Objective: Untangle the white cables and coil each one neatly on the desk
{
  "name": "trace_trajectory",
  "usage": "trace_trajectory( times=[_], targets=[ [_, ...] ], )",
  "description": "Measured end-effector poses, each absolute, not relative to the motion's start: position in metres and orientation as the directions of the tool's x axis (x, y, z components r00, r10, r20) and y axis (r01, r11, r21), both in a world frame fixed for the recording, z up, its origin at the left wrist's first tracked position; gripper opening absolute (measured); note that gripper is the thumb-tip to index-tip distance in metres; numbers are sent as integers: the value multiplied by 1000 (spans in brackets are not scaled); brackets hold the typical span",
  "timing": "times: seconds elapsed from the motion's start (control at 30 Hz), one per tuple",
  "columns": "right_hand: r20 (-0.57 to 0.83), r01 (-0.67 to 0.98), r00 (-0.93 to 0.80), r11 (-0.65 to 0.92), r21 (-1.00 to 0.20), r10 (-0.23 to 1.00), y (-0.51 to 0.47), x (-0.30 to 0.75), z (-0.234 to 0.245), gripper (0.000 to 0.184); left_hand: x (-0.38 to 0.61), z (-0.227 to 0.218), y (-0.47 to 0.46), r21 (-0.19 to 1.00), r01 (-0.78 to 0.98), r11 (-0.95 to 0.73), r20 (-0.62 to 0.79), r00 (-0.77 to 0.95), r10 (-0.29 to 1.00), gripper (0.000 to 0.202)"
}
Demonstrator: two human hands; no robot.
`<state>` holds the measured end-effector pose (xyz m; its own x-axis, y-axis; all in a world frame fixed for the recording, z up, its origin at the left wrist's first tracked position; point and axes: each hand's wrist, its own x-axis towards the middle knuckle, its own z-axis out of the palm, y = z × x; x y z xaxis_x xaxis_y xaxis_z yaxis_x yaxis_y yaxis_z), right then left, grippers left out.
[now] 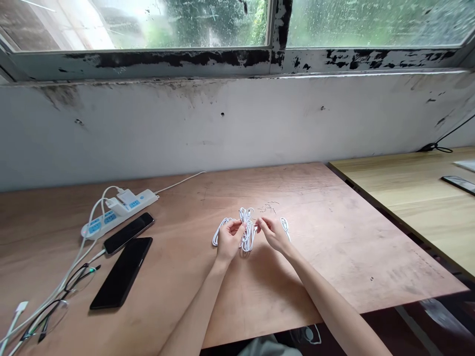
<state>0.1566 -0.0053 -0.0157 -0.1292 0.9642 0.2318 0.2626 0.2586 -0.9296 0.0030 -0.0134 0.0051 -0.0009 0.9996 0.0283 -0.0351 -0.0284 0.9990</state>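
A coiled white cable (247,242) is gripped around its middle by my left hand (229,239), its loops showing above and below the fingers. Close on its right side, my right hand (273,233) has thumb and fingertips pinched together. What those fingertips hold is too small to make out. Another coiled white cable (215,236) lies on the table, partly hidden behind my left hand. Just right of my right hand is a further small white cable coil (285,226). Several thin dark strips (269,206) are scattered behind the hands.
On the left of the brown table (178,296) lie a power strip (122,211) with plugged-in chargers, two black phones (122,274), eyeglasses (48,309) and loose white cables. A wall with a window (208,24) stands behind. A lighter table (415,198) adjoins at right.
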Motion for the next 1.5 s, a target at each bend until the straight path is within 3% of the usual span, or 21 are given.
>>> trace_trajectory(
  times=[0.07,0.2,0.33,0.43,0.53,0.73,0.83,0.97,1.1,1.23,1.4,1.5],
  targets=[
    [225,209,-102,242,-947,969,-5,157,-15,30,3,4,-14,999,-3,-48,48,-4,999,25],
    [184,172,-118,203,-964,976,-8,153,-12,47,11,1,-21,983,150,-104,97,54,994,19],
    [180,282,-58,189,-941,982,-9,151,-14,34,17,0,-28,923,334,-192,147,154,977,17],
    [151,229,-47,158,-960,987,-5,159,-14,31,16,2,-30,870,414,-267,177,244,954,19],
    [100,181,-32,104,-978,994,-1,173,-11,36,10,5,-26,848,451,-280,215,190,958,25],
    [130,457,-27,128,-880,991,2,194,-9,34,-7,7,-14,867,468,-169,234,-83,969,29],
    [180,601,-147,233,-765,973,1,195,-12,25,-13,5,-9,868,475,-145,230,-126,965,27],
    [128,789,-235,266,-554,964,-1,191,-15,15,-16,3,-8,836,530,-143,229,-100,968,24],
    [123,895,-232,261,-363,965,-1,186,-18,11,-14,5,-11,739,652,-169,229,-7,973,20],
    [239,916,-244,304,-260,940,0,185,-24,10,-8,8,-19,580,778,-243,267,101,958,18],
    [341,911,-251,340,-234,906,0,186,-31,19,6,6,-32,278,917,-285,210,231,950,26],
    [349,900,-241,344,-270,906,-1,184,-28,21,12,2,-36,168,945,-279,178,250,952,31]
  ],
)
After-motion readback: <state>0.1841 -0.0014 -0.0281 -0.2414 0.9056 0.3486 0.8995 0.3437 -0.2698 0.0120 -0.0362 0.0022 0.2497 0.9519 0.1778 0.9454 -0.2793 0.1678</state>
